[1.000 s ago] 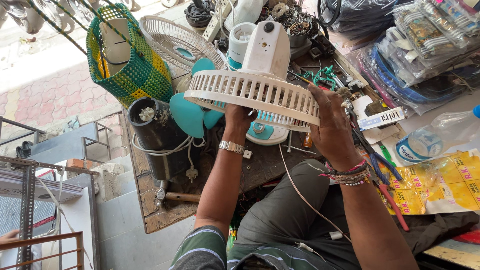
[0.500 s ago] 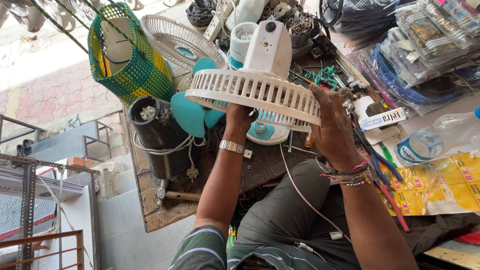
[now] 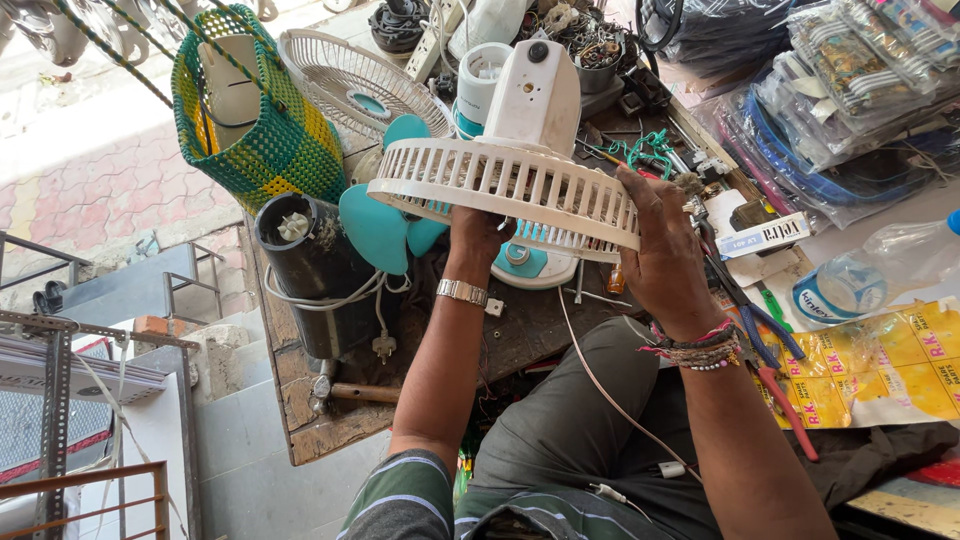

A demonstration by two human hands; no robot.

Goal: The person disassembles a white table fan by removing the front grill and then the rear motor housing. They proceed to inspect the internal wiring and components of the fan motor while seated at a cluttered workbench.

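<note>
Basket (image 3: 262,125) far left, unmoved. Left hand (image 3: 478,232) closed under the fan guard (image 3: 505,190); right hand (image 3: 662,255) clamps its right rim. Guard held above the tabletop (image 3: 330,425), centre, position nearly unchanged over the last second; grip steady. Pliers (image 3: 775,375) at right.

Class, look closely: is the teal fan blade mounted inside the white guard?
No: the teal fan blade lies on the bench, left of the white guard both hands hold.

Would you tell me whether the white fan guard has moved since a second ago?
No. The white fan guard sits as before against the black cylinder; both hands hold it.
</note>
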